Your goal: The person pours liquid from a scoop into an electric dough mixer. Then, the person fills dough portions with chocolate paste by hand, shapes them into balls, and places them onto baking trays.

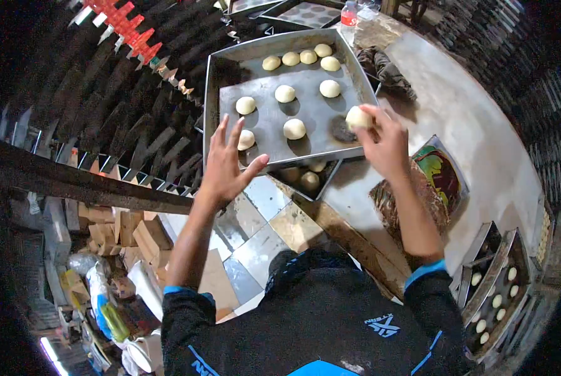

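Note:
A metal baking tray (261,84) lies in front of me with several pale, round dough balls on it. Some of them are bunched near its far edge, and others sit spaced apart nearer to me. My right hand (386,139) pinches one dough ball (358,118) between thumb and fingers over the tray's right front corner. On the left front side, my left hand (225,164) has its fingers spread over the rim. Its fingertips are close beside another dough ball (246,139); whether they touch it I cannot tell.
Below the tray's front edge, a second tray (324,182) with dough balls partly shows. More trays (503,276) of dough stand at lower right. A plastic bottle (349,14) and dark cloth (390,72) are at the back right. Cardboard boxes (152,241) lie at lower left.

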`<state>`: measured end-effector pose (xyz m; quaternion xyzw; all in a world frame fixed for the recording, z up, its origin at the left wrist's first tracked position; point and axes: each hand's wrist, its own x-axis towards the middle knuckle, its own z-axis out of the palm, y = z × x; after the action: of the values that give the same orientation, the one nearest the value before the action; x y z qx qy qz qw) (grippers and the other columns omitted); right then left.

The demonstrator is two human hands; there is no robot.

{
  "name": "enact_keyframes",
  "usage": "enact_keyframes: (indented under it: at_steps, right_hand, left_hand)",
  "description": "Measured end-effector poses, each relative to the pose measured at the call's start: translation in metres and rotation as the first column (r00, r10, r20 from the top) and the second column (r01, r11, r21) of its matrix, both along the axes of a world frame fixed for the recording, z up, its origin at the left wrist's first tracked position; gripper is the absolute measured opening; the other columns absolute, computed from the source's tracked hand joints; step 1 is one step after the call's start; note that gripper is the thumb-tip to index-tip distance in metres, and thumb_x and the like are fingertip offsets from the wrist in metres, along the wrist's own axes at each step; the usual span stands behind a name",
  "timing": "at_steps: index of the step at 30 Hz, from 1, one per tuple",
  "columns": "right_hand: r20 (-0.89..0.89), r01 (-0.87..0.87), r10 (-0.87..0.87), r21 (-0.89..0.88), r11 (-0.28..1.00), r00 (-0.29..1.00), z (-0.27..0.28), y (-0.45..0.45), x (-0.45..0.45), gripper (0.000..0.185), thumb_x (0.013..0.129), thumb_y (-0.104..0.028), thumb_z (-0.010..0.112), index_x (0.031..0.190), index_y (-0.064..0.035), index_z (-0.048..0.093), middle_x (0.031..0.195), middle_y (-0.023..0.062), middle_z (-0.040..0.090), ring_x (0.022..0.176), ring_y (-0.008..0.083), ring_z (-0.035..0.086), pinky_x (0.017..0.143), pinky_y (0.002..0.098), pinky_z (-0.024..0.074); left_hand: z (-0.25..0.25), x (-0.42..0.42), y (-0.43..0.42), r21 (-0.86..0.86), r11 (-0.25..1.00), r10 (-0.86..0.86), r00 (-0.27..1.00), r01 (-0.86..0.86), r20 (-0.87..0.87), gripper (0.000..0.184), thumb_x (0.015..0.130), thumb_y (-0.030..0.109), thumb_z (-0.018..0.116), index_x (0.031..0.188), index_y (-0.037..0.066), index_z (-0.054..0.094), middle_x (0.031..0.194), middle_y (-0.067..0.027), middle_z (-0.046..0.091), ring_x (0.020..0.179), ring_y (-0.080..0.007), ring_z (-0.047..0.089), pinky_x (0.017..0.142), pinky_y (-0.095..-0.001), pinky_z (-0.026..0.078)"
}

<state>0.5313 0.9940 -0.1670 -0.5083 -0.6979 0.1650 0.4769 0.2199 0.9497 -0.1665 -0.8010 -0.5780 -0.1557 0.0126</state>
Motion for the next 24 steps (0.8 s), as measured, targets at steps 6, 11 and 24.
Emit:
enact_keyframes:
  at_steps: [6,11,24]
  right_hand:
    - [-0.036,-0.380,0.420,0.364,0.851,0.907,0.014,-0.123,-0.043,0.037,0.072,-0.006,0.076,0.106,-0.0021,0.064,0.110,0.0145,0.066,0.104,0.0283,0.065,0.090,0.0389,0.0512]
    - [-0.407,-0.243,0.342,0.276,0.930,0.847,0.002,-0.196,-0.082,0.038,0.088,-0.024,0.066,0.115,0.0023,0.062,0.121,0.0236,0.061,0.113,0.0333,0.061,0.094,0.0387,0.0483]
    - [0.051,0.055,-0.057,0.029,0.998,0.997,-0.057,-0.259,-0.121,0.034,0.100,-0.027,0.042,0.092,-0.0023,0.065,0.086,0.0151,0.053,0.091,0.0285,0.054,0.070,0.0378,0.0471]
  left_hand:
    - [0.005,0.087,-0.091,-0.153,0.765,0.216,-0.026,0.626,0.976,0.046,0.094,0.022,0.063,0.131,-0.002,0.053,0.118,-0.0095,0.057,0.109,-0.0155,0.055,0.092,-0.0291,0.045]
    - [-0.005,0.093,-0.165,0.127,0.978,-0.171,0.287,0.165,0.942,0.035,0.089,0.006,0.065,0.123,-0.001,0.060,0.101,-0.0103,0.058,0.094,-0.0180,0.056,0.083,-0.0271,0.045]
    - [-0.054,0.068,-0.252,-0.318,0.814,0.431,-0.137,0.486,0.892,0.041,0.102,0.031,0.047,0.118,-0.004,0.060,0.101,-0.0069,0.067,0.093,-0.0127,0.061,0.081,-0.0283,0.050]
